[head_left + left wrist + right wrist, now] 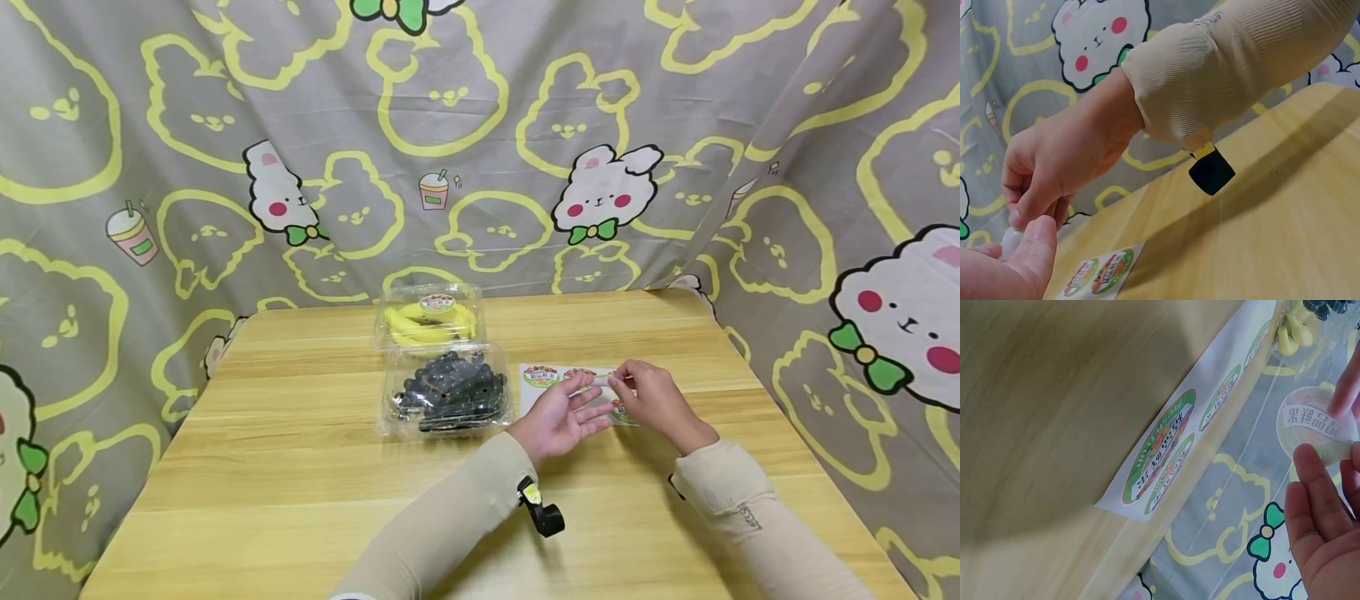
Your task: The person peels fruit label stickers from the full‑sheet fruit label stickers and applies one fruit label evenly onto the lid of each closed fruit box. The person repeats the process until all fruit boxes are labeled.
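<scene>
A white sheet of round fruit stickers point(543, 377) lies on the wooden table point(300, 467), right of the boxes. Just above it my right hand point(618, 385) pinches one peeled round sticker point(1316, 422) with printed characters on it. My left hand point(592, 404) lies palm up beside it, fingers straight and reaching toward the sticker; whether they touch it is unclear. In the left wrist view the right hand point(1054, 169) hangs over the left thumb point(1032, 250) and the sticker sheet point(1100, 272). In the right wrist view the sheet point(1166, 450) shows several stickers left on it.
Two clear plastic clamshell boxes stand left of the hands: one of blueberries point(448, 392) and, behind it, one of bananas point(431, 321) with a sticker on its lid. A grey cartoon-print curtain point(480, 150) surrounds the table on three sides.
</scene>
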`<state>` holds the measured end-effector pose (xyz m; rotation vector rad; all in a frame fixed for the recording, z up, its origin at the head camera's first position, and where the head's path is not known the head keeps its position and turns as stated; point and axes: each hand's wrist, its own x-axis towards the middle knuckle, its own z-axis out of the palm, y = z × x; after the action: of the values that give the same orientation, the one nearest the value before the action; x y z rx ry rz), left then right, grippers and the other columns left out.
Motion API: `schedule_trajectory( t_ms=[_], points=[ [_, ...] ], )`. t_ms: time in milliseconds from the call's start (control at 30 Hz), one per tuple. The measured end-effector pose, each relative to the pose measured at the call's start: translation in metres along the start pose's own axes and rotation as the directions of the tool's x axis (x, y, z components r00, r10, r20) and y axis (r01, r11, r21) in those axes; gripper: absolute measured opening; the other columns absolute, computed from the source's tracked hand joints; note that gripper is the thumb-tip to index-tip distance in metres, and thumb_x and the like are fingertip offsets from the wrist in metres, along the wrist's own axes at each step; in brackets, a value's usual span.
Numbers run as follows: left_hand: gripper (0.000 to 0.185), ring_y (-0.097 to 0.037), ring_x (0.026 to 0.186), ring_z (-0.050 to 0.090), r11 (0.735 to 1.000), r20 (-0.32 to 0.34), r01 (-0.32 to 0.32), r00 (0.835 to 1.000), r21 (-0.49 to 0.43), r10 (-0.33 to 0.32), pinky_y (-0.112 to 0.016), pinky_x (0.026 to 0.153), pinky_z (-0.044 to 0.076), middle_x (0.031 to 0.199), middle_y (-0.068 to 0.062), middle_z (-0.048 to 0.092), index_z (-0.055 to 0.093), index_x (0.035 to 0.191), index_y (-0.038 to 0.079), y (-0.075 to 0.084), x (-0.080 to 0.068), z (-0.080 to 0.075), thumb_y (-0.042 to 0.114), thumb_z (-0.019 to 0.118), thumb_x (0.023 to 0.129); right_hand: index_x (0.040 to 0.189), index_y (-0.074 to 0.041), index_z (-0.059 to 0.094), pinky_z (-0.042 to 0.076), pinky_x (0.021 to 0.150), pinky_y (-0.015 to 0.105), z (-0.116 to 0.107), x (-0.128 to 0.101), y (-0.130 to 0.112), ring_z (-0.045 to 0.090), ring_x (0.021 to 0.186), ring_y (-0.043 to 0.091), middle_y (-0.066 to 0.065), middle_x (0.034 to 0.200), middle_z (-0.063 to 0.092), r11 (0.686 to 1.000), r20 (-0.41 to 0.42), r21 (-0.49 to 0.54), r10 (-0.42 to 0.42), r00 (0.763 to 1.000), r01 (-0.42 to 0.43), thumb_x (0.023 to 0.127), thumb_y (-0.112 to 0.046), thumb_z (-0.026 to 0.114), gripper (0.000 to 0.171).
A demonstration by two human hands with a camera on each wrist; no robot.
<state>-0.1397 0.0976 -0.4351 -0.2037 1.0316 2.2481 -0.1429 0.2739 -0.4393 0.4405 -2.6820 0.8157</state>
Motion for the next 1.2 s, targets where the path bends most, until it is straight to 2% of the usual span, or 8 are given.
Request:
schedule_trajectory(
  t_ms=[233, 333, 633, 833, 933, 1067, 1200],
  points=[
    [0.052, -0.043, 0.127, 0.045, 1.0, -0.016, -0.004, 1.0, 0.012, 0.004, -0.05, 0.107, 0.037, 0.143, -0.023, 0.044, 0.042, 0.136, -0.009, 0.0002, 0.0, -0.0016, 0.032, 0.046, 0.103, 0.083, -0.004, 0.063, 0.054, 0.072, 0.047, -0.0027, -0.0017, 0.0, 0.067, 0.082, 0.031, 0.01, 0.086, 0.065, 1.0, 0.017, 0.005, -0.006, 1.0, 0.006, 0.082, -0.001, 0.069, 0.007],
    [0.055, -0.042, 0.126, 0.047, 0.998, -0.018, -0.005, 1.0, 0.056, 0.006, -0.049, 0.105, 0.039, 0.137, -0.021, 0.049, 0.044, 0.135, -0.009, 0.0005, -0.0007, -0.0032, 0.035, 0.046, 0.102, 0.088, -0.002, 0.064, 0.054, 0.075, 0.048, -0.0043, -0.0013, 0.0004, 0.067, 0.085, 0.032, 0.012, 0.09, 0.065, 0.999, 0.037, 0.033, 0.01, 0.999, -0.011, 0.082, -0.001, 0.065, 0.005],
    [0.05, -0.033, 0.115, 0.052, 0.989, -0.037, 0.009, 0.999, 0.149, -0.003, -0.047, 0.103, 0.039, 0.123, -0.011, 0.057, 0.056, 0.125, -0.003, 0.0049, -0.0026, -0.0043, 0.039, 0.045, 0.101, 0.105, 0.005, 0.063, 0.054, 0.077, 0.052, -0.0087, 0.0031, 0.0037, 0.066, 0.089, 0.036, 0.021, 0.101, 0.067, 0.989, 0.047, 0.102, 0.105, 0.993, -0.109, 0.097, -0.011, 0.051, 0.022],
    [0.052, -0.023, 0.099, 0.054, 0.978, -0.037, 0.019, 0.999, 0.21, -0.012, -0.036, 0.087, 0.046, 0.12, -0.009, 0.058, 0.058, 0.123, -0.001, 0.0063, -0.0043, -0.0056, 0.044, 0.047, 0.099, 0.12, 0.004, 0.06, 0.055, 0.077, 0.05, -0.0075, 0.0051, 0.008, 0.066, 0.094, 0.036, 0.023, 0.116, 0.064, 0.974, 0.098, 0.175, 0.127, 0.987, -0.142, 0.1, -0.011, 0.05, 0.027],
    [0.052, -0.02, 0.094, 0.053, 0.972, -0.022, 0.023, 1.0, 0.233, -0.018, -0.031, 0.079, 0.046, 0.119, -0.008, 0.058, 0.058, 0.124, 0.0, 0.0066, -0.0045, -0.0057, 0.045, 0.046, 0.099, 0.122, 0.003, 0.06, 0.054, 0.077, 0.048, -0.0065, 0.0056, 0.0078, 0.066, 0.094, 0.035, 0.022, 0.115, 0.064, 0.969, 0.115, 0.194, 0.133, 0.984, -0.154, 0.1, -0.012, 0.049, 0.028],
    [0.053, -0.021, 0.095, 0.051, 0.966, -0.005, 0.027, 1.0, 0.256, -0.027, -0.028, 0.073, 0.046, 0.116, -0.007, 0.059, 0.058, 0.123, 0.0, 0.0065, -0.0045, -0.0055, 0.046, 0.046, 0.099, 0.117, 0.003, 0.061, 0.054, 0.077, 0.046, -0.0054, 0.0061, 0.005, 0.065, 0.094, 0.034, 0.019, 0.106, 0.066, 0.961, 0.122, 0.21, 0.154, 0.98, -0.177, 0.1, -0.016, 0.051, 0.027],
    [0.053, -0.021, 0.095, 0.051, 0.961, 0.004, 0.034, 0.999, 0.276, -0.036, -0.027, 0.07, 0.046, 0.113, -0.006, 0.06, 0.06, 0.12, 0.0, 0.0061, -0.0046, -0.0057, 0.047, 0.047, 0.098, 0.114, 0.003, 0.061, 0.054, 0.07, 0.036, -0.0049, 0.0062, 0.0031, 0.064, 0.086, 0.027, 0.014, 0.099, 0.068, 0.951, 0.137, 0.214, 0.197, 0.971, -0.223, 0.098, -0.015, 0.056, 0.025]
  ],
)
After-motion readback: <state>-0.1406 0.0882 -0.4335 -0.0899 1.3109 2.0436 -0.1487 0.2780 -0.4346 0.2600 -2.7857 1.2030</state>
